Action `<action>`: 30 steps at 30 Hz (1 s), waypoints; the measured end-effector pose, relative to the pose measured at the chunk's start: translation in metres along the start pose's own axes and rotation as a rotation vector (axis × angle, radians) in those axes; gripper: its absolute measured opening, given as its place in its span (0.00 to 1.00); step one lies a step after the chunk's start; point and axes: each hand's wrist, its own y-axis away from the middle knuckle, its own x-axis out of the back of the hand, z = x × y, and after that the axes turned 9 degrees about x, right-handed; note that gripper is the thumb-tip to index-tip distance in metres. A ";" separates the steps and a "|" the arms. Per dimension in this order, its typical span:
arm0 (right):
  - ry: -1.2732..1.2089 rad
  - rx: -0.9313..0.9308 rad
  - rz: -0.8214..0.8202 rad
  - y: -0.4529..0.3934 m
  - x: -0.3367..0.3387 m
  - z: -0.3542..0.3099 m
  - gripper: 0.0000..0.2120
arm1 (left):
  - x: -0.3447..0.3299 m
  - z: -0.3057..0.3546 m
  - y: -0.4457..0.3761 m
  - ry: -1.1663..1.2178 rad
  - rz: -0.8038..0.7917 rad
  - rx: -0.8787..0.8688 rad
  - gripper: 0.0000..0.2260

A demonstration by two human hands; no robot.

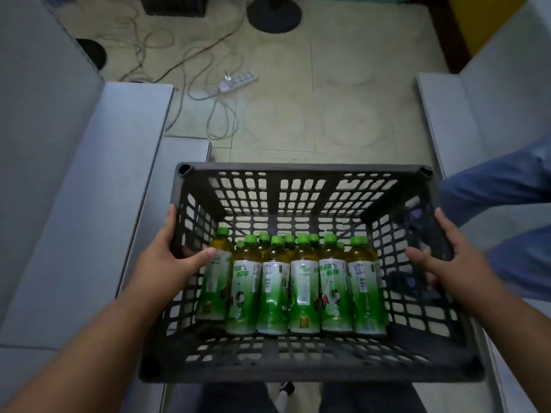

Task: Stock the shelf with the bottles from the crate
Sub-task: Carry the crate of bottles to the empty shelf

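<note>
A dark grey slotted plastic crate (304,172) hangs in front of me above the floor. Inside it stand several green-tea bottles (304,281) with green caps and green-and-white labels, packed in rows toward the near side. My left hand (176,257) grips the crate's left wall, thumb inside next to the leftmost bottle. My right hand (450,260) grips the right wall, thumb inside. The far half of the crate holds nothing.
Grey shelf surfaces (98,204) run along the left, and another grey shelf (477,114) along the right. A person's blue-jeaned legs (507,210) stand at the right. On the tiled floor ahead lie cables, a white power strip (238,80) and a round stand base (274,13).
</note>
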 end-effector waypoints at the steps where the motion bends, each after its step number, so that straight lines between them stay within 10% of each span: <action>1: -0.004 -0.012 0.009 -0.014 -0.013 0.007 0.45 | -0.004 -0.002 -0.021 -0.016 0.001 -0.006 0.48; 18: -0.015 0.038 0.001 -0.284 -0.284 0.277 0.43 | -0.191 -0.215 -0.389 -0.052 0.053 -0.022 0.47; 30: 0.195 0.065 -0.022 -0.301 -0.316 0.294 0.51 | -0.198 -0.238 -0.436 -0.180 0.157 -0.066 0.44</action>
